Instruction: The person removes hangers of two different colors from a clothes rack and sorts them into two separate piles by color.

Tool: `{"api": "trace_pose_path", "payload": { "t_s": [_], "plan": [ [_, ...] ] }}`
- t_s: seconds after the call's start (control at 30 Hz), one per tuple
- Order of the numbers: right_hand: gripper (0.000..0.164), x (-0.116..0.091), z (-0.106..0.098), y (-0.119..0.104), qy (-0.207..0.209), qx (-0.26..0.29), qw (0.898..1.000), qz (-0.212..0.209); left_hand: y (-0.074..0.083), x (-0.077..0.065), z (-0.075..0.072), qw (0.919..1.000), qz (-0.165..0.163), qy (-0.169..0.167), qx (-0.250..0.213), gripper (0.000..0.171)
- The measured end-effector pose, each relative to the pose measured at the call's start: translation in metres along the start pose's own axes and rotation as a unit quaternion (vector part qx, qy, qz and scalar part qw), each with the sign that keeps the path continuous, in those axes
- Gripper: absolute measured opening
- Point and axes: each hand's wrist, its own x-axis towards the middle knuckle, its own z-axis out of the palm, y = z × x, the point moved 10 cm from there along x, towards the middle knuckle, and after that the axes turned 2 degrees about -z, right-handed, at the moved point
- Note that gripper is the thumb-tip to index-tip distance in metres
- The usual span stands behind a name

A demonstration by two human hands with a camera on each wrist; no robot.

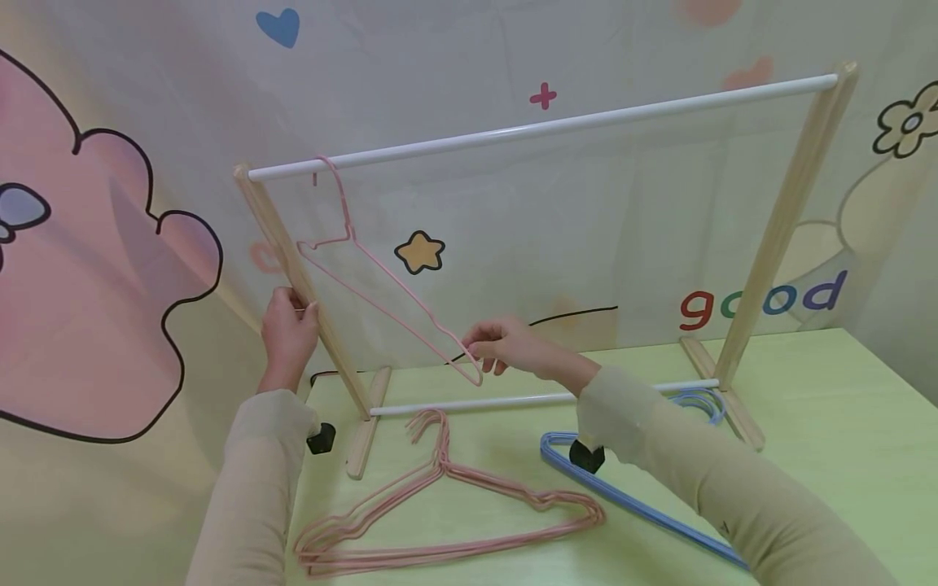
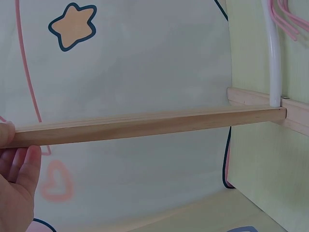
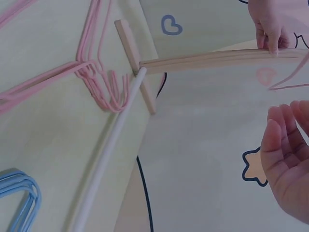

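My left hand (image 1: 289,330) grips the wooden left post (image 1: 330,338) of a clothes rack, thumb on one side and fingers on the other. A pink hanger (image 1: 396,281) hangs by its hook from the white top bar (image 1: 513,132), near the left post, with its right end tilted low. My right hand (image 1: 513,346) is beside that low end, fingers loosely bent; in the right wrist view a gap shows between the fingertips (image 3: 274,113) and the hanger. Below, several pink hangers (image 1: 440,468) lie stacked on the table.
Several blue hangers (image 1: 630,500) lie to the right, partly under my right sleeve. The rack's lower white bar (image 1: 506,400), right post (image 1: 777,236) and wooden feet (image 1: 743,419) stand on the pale green table (image 1: 843,456). A printed backdrop (image 1: 469,49) hangs close behind.
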Motion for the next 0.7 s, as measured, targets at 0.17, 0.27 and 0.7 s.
{"api": "trace_pose_path", "payload": {
  "t_s": [0.17, 0.27, 0.7],
  "plan": [
    [0.02, 0.003, -0.003, -0.012, 0.004, 0.008, 1.0, -0.001, 0.001, 0.0, -0.001, 1.0, 0.003, 0.002, -0.001, 0.026],
    [0.023, 0.006, -0.004, -0.02, 0.003, 0.013, 1.0, 0.0, 0.001, 0.0, -0.001, 1.0, 0.002, 0.001, -0.003, 0.026],
    [0.029, 0.016, -0.003, -0.056, -0.01, 0.026, 1.0, -0.012, -0.001, 0.001, 0.0, 1.0, 0.005, 0.0, 0.0, 0.025]
  ]
}}
